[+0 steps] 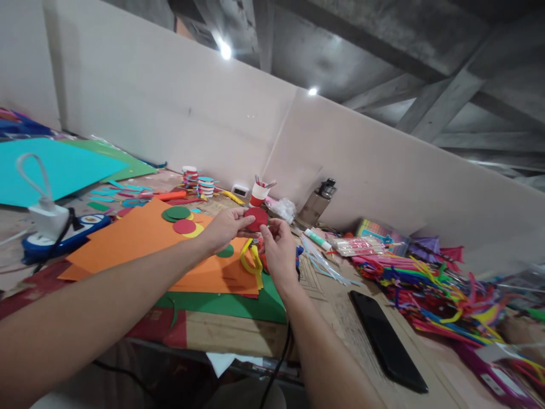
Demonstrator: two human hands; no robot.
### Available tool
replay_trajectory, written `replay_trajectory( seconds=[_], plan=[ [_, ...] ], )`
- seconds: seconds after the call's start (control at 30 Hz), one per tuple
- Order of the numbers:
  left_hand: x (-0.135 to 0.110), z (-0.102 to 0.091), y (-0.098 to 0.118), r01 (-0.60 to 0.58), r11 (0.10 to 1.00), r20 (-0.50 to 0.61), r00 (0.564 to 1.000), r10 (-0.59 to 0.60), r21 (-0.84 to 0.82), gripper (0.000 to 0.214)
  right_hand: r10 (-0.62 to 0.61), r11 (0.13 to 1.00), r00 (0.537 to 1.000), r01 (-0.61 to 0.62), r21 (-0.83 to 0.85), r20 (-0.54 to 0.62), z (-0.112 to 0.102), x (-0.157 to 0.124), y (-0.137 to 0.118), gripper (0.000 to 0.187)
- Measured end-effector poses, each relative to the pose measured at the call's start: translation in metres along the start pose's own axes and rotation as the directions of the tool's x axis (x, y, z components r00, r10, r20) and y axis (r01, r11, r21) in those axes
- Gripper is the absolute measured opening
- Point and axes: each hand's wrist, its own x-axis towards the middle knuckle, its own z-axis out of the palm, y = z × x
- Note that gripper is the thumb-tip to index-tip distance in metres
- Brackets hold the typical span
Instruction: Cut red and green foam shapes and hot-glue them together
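Between my two hands is a red paper circle (258,218), held up above the table. My left hand (227,227) pinches its left edge, and the fingers of my right hand (279,244) grip it from the right. Yellow-handled scissors (252,260) lie just below the hands, partly covered by my right hand. Orange paper sheets (140,241) spread under my left arm, with green circles (176,213), a red circle (184,226) and yellow circles on them. Another green circle (226,251) lies near the scissors. A green sheet (238,307) shows beneath the orange ones.
A black phone (387,341) lies at the right, near a heap of colourful pipe cleaners (438,295). Behind stand a bottle (317,201), a cup of pens (259,193) and a glue stick (317,240). A power strip with a charger (49,221) sits left.
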Motion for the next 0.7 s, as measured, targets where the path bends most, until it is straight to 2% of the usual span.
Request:
replay_trajectory(
  seconds=[0.1, 0.2, 0.33, 0.4, 0.5, 0.7],
  plan=[
    [-0.0015, 0.0015, 0.0011, 0.03, 1.0, 0.004, 1.0, -0.03, -0.01, 0.026, -0.029, 0.999, 0.998, 0.027, -0.025, -0.048, -0.0001, 0.001, -0.0018, 0.02],
    [-0.0029, 0.0024, 0.0011, 0.067, 0.998, 0.024, 0.998, -0.066, -0.003, 0.028, 0.082, 0.989, 0.996, -0.076, 0.13, -0.041, 0.0001, 0.0036, -0.0005, 0.019],
    [-0.003, 0.0014, -0.0001, 0.169, 0.985, 0.036, 0.985, -0.17, 0.021, 0.031, 0.29, 0.856, 0.957, -0.273, 0.439, 0.029, -0.0005, 0.0072, 0.0026, 0.022],
    [-0.0027, 0.0008, -0.0001, 0.191, 0.98, 0.019, 0.981, -0.192, 0.047, 0.029, 0.352, 0.788, 0.932, -0.342, 0.512, 0.08, -0.0011, 0.0079, 0.0026, 0.025],
    [-0.0025, 0.0013, 0.0018, 0.186, 0.976, -0.012, 0.983, -0.186, 0.111, 0.022, 0.39, 0.748, 0.911, -0.401, 0.529, 0.138, -0.0019, 0.0079, 0.0016, 0.029],
    [-0.0049, 0.0068, 0.0086, 0.151, 0.957, -0.021, 0.988, -0.151, 0.246, 0.017, 0.351, 0.852, 0.931, -0.361, 0.38, 0.098, -0.0023, 0.0077, 0.0052, 0.028]
  ],
)
